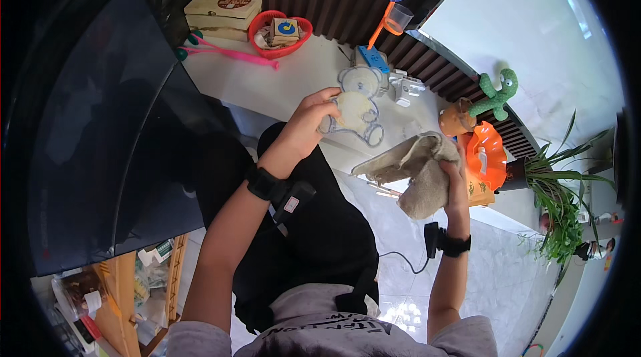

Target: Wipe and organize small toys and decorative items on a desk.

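Note:
My left hand (313,121) grips a flat, translucent bear-shaped plaque (356,109) by its left edge, thumb and fingers on either side. The bear has a dark outline and a pale yellowish body. In my right hand (454,181) is a bunched grey-beige cloth (425,176), whose loose folds hang down and to the left. The cloth and the bear are apart. Both are held up in front of the white counter (228,76), above my knees. Part of my right hand's fingers is hidden behind the cloth.
Along the counter's back stand a wooden box (223,9), a red heart-shaped basket (300,39), a pink toy (240,54), a blue-based toy hoop (373,59) and white plastic parts (405,87). Rightward are a green cactus toy (496,94), an orange wavy dish (486,156) and a potted plant (556,181).

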Motion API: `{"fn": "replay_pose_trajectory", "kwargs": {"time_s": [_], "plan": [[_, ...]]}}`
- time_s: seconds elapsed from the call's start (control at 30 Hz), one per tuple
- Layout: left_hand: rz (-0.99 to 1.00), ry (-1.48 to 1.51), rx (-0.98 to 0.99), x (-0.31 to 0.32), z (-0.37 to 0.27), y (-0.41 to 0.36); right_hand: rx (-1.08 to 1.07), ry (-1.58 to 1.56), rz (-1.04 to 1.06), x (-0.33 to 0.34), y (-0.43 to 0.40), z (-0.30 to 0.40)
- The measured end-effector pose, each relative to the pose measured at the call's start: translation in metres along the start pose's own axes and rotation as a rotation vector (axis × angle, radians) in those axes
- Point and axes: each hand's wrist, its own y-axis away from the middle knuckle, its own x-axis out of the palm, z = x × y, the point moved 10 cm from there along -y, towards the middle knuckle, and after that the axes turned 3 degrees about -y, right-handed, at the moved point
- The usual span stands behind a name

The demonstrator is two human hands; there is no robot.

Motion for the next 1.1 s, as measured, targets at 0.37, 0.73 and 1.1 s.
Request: {"fn": "replay_pose_trajectory", "kwargs": {"time_s": [0.37, 0.73, 1.1], "plan": [[-0.110, 0.320, -0.150, -0.009, 0.007, 0.003, -0.247, 1.123, 0.132, 0.067, -0.113, -0.142], [-0.198, 0.170, -0.126, -0.030, 0.009, 0.008, -0.317, 1.718, 0.176, 0.121, -0.074, -0.138], [-0.094, -0.012, -0.054, -0.017, 0.008, 0.007, -0.765, 0.811, -0.020, 0.137, -0.021, 0.110]]}}
